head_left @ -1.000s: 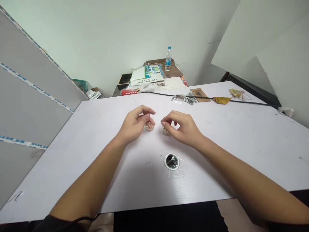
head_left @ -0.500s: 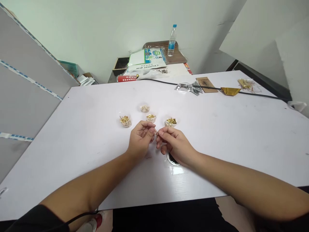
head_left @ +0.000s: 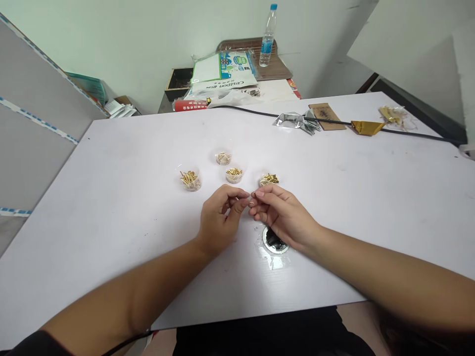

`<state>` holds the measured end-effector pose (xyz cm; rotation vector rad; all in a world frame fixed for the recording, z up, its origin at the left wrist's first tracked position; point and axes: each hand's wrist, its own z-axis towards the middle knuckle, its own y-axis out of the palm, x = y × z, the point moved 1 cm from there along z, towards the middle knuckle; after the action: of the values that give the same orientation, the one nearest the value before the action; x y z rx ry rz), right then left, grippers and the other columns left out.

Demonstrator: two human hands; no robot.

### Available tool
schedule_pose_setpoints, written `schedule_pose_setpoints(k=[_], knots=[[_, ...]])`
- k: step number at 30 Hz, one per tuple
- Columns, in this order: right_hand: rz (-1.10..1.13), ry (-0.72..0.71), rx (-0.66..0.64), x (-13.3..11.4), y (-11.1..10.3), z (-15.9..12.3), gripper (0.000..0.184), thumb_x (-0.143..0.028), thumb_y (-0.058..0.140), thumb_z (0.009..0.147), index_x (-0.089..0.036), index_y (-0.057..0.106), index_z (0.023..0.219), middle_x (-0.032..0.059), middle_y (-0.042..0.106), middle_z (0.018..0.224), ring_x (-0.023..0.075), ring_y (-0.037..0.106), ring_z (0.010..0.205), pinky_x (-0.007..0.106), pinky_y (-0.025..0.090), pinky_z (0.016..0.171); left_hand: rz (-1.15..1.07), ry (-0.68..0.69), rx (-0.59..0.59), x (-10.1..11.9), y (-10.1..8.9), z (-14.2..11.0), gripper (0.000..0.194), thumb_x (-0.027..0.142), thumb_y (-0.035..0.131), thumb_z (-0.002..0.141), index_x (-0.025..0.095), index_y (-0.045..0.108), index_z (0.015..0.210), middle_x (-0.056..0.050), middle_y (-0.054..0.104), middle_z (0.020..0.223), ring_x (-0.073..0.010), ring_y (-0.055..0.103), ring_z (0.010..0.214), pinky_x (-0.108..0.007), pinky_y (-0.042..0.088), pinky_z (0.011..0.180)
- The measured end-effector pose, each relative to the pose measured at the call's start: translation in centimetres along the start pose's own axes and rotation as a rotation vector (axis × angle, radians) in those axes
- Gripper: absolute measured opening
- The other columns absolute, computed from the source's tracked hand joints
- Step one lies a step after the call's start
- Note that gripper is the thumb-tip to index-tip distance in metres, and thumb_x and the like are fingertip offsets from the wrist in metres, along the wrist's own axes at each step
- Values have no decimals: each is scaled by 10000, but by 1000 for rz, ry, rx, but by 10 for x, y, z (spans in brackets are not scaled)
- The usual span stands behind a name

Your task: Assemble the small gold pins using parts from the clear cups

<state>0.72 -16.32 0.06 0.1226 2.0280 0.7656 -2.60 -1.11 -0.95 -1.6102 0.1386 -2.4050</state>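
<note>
My left hand (head_left: 224,212) and my right hand (head_left: 278,210) meet fingertip to fingertip above the white table (head_left: 148,207). Both are pinched closed. A tiny part shows between the fingertips, too small to name. Just beyond the hands stand small clear cups of gold-coloured metal pins: a left cup (head_left: 191,181), a middle cup (head_left: 234,174), a back cup (head_left: 223,157) with paler pieces, and a right cup (head_left: 269,179), partly hidden by my right hand. Under my right wrist lies a round dark disc with a silver rim (head_left: 275,241).
Along the back edge runs a black cable (head_left: 256,113), near a silver foil packet (head_left: 293,120), a brown card (head_left: 327,116) and a gold foil packet (head_left: 366,128). A water bottle (head_left: 266,44) stands behind. A grey partition (head_left: 33,113) borders the left side.
The view has tilted down and shifted a little. Both hands still meet at the fingertips, now slightly further right in view, and more of the round disc shows.
</note>
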Motion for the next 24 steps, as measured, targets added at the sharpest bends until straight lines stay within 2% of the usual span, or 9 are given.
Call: schedule_pose_setpoints(k=[5,11,13,18,24], knots=[[-48,-35,20,-1,-2,0,263,-318,793,730,-148,607,806,19,673,763,118,669,683,244,561,678,99,-46,-42,0,0,1,78,236,593,912,175,619,953,-22,684,868,-114,648,745,-235,529,687],[-53,-35,31,-2,-2,0,248,-315,786,735,-147,612,792,34,686,778,117,668,695,255,564,715,329,139,-67,1,-3,4,114,221,531,941,182,638,942,-28,683,856,-124,637,750,-245,520,678],[-57,-39,36,-2,-2,0,239,-312,780,741,-149,613,791,27,681,782,116,670,708,254,564,720,346,153,-80,0,-3,4,125,208,519,945,185,641,949,-28,684,866,-124,638,759,-247,519,686],[-70,-61,35,-1,-4,1,230,-320,757,769,-153,600,794,25,686,829,130,689,773,282,573,775,273,8,-81,-3,-3,3,92,213,564,917,179,643,949,-32,692,881,-127,644,739,-255,528,682],[-94,-98,13,1,-5,3,263,-343,781,757,-149,612,816,40,694,836,138,690,771,296,574,781,21,-178,-128,-7,-4,5,100,249,575,915,162,608,952,-37,683,869,-125,653,762,-248,540,692]])
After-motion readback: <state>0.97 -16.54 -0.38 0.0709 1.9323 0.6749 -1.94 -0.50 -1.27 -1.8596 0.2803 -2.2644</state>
